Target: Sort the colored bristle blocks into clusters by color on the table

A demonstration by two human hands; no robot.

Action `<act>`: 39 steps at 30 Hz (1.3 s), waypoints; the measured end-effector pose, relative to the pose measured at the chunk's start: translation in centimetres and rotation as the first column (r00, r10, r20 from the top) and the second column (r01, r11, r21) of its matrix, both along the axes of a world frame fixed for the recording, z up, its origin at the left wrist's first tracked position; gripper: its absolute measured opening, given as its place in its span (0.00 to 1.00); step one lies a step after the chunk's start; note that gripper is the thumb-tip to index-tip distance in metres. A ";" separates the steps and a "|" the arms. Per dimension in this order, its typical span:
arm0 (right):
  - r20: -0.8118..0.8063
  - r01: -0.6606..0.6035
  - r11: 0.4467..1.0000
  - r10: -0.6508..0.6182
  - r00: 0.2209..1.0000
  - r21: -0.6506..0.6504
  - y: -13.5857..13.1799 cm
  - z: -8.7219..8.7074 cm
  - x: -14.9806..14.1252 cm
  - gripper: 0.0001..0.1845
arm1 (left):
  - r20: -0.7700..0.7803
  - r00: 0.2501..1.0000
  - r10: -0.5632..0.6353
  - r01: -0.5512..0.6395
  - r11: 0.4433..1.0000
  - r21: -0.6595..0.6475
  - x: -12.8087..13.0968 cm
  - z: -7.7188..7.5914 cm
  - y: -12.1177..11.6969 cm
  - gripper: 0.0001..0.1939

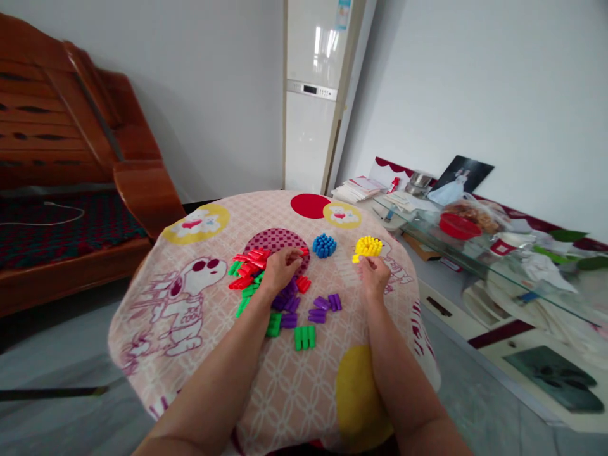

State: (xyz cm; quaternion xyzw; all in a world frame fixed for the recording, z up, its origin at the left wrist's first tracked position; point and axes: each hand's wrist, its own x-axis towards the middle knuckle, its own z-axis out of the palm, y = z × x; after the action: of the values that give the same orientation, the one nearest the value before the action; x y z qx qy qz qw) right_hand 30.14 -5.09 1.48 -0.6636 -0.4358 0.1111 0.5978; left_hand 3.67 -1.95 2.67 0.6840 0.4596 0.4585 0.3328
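Observation:
My left hand [281, 271] is closed, a small red plastic piece [304, 251] showing at its fingertips. Under and beside it lies a loose pile of ribbed red pieces [253, 258], green pieces [244, 299] and purple pieces [287, 301]. My right hand [374, 277] pinches a small yellow plastic piece [356, 259] right in front of a yellow cluster [369, 245]. A round blue cluster [324, 246] stands between the hands, touched by neither. Nearer to me lie a separate green piece [304, 337] and several purple pieces [327, 304].
The pieces rest on a round table with a patterned pink cloth [285, 386]. A wooden sofa [142, 190] is at the left, a white standing appliance [311, 120] behind. At the right, a glass-topped cabinet [484, 259] carries a red bowl [458, 226], papers and bags.

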 end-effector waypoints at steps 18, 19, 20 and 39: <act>0.540 0.351 0.924 -0.221 0.812 -0.149 4.5 -0.1 8.4 0.18 | 0.149 0.972 0.183 -0.180 0.983 -0.032 -0.8 0.9 -0.4 0.12; 0.538 0.357 0.924 -0.232 0.810 -0.139 4.4 -0.1 8.5 0.18 | 0.143 0.970 0.196 -0.193 0.981 -0.031 -1.0 1.1 -0.4 0.12; 0.532 0.365 0.923 -0.250 0.809 -0.122 4.3 0.1 8.5 0.19 | 0.131 0.970 0.203 -0.201 0.979 -0.026 -1.2 1.3 -0.5 0.12; 0.421 -0.563 0.605 0.797 0.434 -0.563 -8.2 2.6 -3.2 0.19 | -0.053 0.991 0.126 -0.125 0.992 0.017 -1.3 1.6 -0.9 0.13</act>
State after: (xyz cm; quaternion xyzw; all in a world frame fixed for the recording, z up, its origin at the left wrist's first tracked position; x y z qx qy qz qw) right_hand 26.92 -13.33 4.04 -0.5121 -0.8168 0.1875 0.1884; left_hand 2.33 -2.83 4.27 0.6682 0.5074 0.4629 0.2860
